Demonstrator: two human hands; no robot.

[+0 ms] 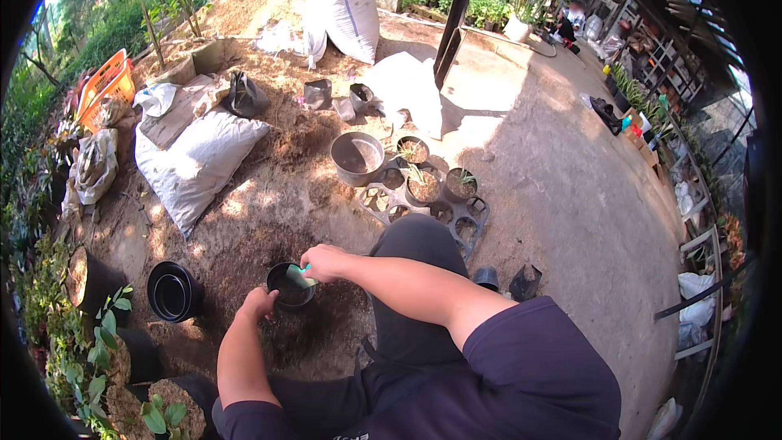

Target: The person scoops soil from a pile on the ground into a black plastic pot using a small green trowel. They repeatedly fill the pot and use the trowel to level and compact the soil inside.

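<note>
A black plastic plant pot point(295, 305) stands on the soil-strewn ground before me, with dark soil in it. My left hand point(261, 304) grips the pot's left rim, thumb over the edge. In my right hand point(325, 263) is a green hand trowel point(300, 277), its handle mostly hidden by my fingers. The trowel's blade reaches down into the pot at its right side. To the left stands a stack of black pots point(175, 291), nested one in another.
Beyond my knee, a black pot tray point(400, 197) carries small potted seedlings point(423, 186). A large grey pot point(357, 159) stands beside it. White sacks point(198, 162) lie further left. Planted black bags point(177, 409) line the lower left. A person point(572, 21) sits far off at upper right.
</note>
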